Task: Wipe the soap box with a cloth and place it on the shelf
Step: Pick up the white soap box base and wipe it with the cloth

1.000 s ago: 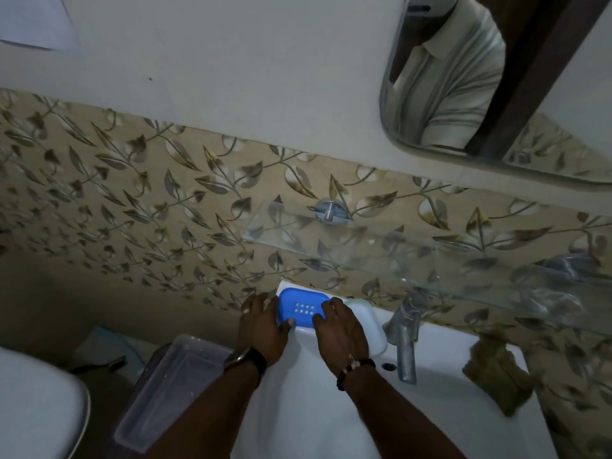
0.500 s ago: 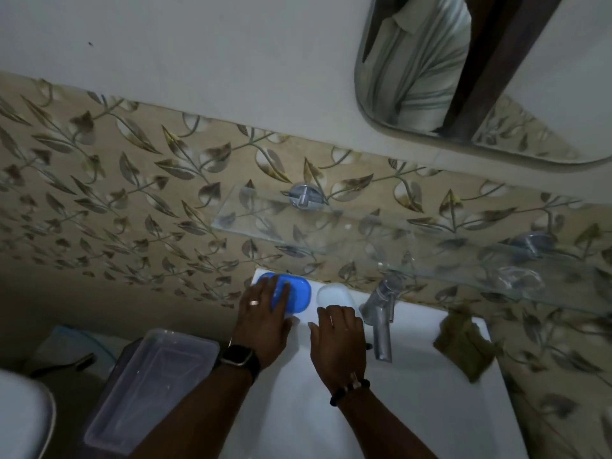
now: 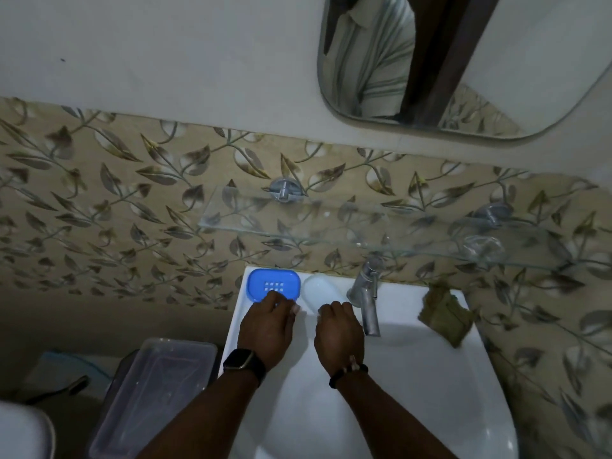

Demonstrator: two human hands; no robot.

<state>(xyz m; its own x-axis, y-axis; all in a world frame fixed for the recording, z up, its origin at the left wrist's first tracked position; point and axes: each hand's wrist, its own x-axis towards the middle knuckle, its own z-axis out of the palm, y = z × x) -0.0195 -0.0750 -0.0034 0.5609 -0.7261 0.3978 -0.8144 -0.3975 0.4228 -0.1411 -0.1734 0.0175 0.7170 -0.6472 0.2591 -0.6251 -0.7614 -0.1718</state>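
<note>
Resting on the sink [image 3: 414, 376] ledge's back left corner, the blue soap box [image 3: 273, 285] has the left hand [image 3: 266, 329] curled at its near edge, fingertips touching it. The right hand [image 3: 338, 332] is loosely closed beside a white lid [image 3: 319, 289]; whether it grips anything I cannot tell. A cloth [image 3: 445, 314] lies right of the tap [image 3: 366, 299], under the glass shelf [image 3: 364, 226].

Dim, flat light is filling the room, leaving the lower left corner sinking into near darkness. The white washbasin [image 3: 414, 376] is catching the most light, with soft hand shadows falling on it. Wide-angle distortion is bending the tile border and mirror [image 3: 496, 61] edges. Fine detail is smearing slightly, with grain throughout.
</note>
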